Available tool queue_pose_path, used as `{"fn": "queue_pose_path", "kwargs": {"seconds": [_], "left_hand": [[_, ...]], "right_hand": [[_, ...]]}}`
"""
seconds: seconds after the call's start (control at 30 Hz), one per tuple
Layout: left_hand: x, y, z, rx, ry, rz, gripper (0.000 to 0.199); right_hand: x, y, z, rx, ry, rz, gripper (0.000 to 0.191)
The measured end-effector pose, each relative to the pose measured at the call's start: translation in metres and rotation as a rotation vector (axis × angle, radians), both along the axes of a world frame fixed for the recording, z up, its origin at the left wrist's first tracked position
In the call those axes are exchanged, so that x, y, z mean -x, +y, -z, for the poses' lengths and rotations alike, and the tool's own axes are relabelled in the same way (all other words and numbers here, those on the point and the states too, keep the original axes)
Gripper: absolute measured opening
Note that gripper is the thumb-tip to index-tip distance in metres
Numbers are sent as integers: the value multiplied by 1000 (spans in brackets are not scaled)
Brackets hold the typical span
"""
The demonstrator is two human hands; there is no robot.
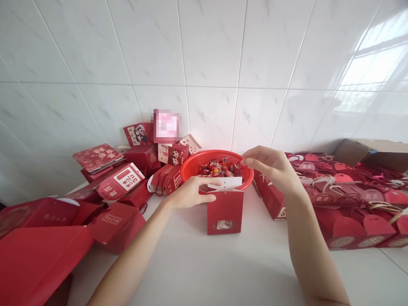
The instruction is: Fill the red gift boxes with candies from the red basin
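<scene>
1. Resting at the upper left edge of an upright red cardboard box with a windowed front, the left hand has thumb and fingers spread apart, touching it near its raised white-lined flap without wrapping round it.
2. That box stands near the middle of the smooth white bench, just in front of a round red plastic basket towards the back edge; red-wrapped sweets lie inside the basket.
3. Over the basket's right rim, the right hand has bent fingers with the thumb close to them; whether a sweet is pinched there cannot be told.
4. This box looks part done: something red and white shows through its window, but its top is not closed.
5. Towards the bench's right edge, rows of red round-topped cardboard cartons with pale cord handles look finished, judging by their closed tops; their contents are hidden.
6. Towards the left edge lies a jumbled pile of printed red cardboard boxes, some tipped; their fill cannot be seen. The remaining sweets suggest more packing is left.
</scene>
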State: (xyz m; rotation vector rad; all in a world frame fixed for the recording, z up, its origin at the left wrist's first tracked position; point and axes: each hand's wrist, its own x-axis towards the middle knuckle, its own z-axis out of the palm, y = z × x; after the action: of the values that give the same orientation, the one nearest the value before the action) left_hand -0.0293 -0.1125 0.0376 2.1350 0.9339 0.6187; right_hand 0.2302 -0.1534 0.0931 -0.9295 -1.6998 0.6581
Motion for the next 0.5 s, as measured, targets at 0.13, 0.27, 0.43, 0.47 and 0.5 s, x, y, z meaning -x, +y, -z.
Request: {"fn": "queue_pose_path", "kwargs": {"seconds": [0.13, 0.27, 0.43, 0.47, 0.5], "left_hand": [[-9, 0, 8, -108, -148, -58, 46], [-17, -5, 7, -92, -390, -70, 66], [-34, -13, 13, -74, -458, -40, 42], [-38, -14, 17, -105, -436, -33, 32], [-43, -14, 21, -143, -408, -18, 23]], "right_hand": [[-13, 2, 19, 54, -33, 9, 42], [-21, -5, 52, 230, -3, -169, 66], [-25, -31, 84, 305, 169, -366, 43], [-27, -36, 90, 303, 198, -359, 41], [-28, -39, 95, 304, 223, -340, 39]]}}
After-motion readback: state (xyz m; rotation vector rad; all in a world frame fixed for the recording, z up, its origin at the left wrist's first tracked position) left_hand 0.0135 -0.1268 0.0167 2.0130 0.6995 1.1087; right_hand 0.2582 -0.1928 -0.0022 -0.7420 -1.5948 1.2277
